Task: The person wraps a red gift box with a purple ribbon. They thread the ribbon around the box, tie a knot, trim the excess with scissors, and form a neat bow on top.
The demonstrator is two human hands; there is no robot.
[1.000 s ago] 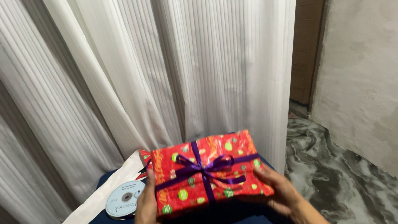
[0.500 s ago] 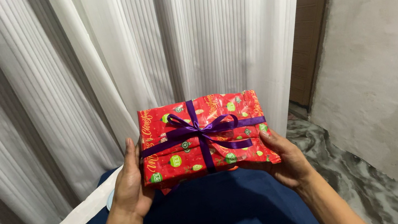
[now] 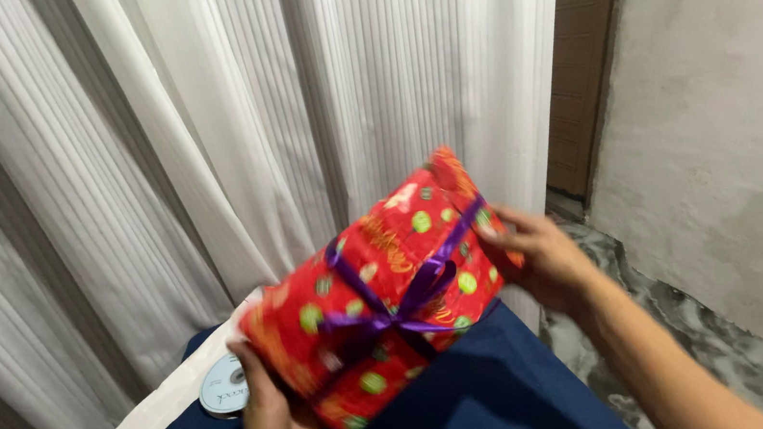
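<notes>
White pleated curtains [image 3: 195, 121] hung behind everything, with a plastered wall [image 3: 733, 152] and a marbled floor [image 3: 710, 358] off to the right, and a dark blue cushioned seat [image 3: 483, 406] sat below the hands. Above that seat a red wrapped gift [image 3: 377, 293], dotted with green ornaments and tied with a purple ribbon [image 3: 393, 305], was held tilted, its right end raised high and its left end low (the motion blurred its pattern somewhat). The right arm reached in from the lower right, forearm angled upward, and the right hand [image 3: 537, 258] clasped the raised end of the gift with fingers spread across its edge. The left hand [image 3: 276, 421] came up from below, palm cupped under the low corner, fingers closed against the wrapping. So the gift lay between the two hands, gripped at opposite ends and clear of the seat. A white paper strip [image 3: 149, 418] slanted across the seat's left edge, and a silver disc [image 3: 222, 389] rested just beside the left hand, partly hidden by the gift.
</notes>
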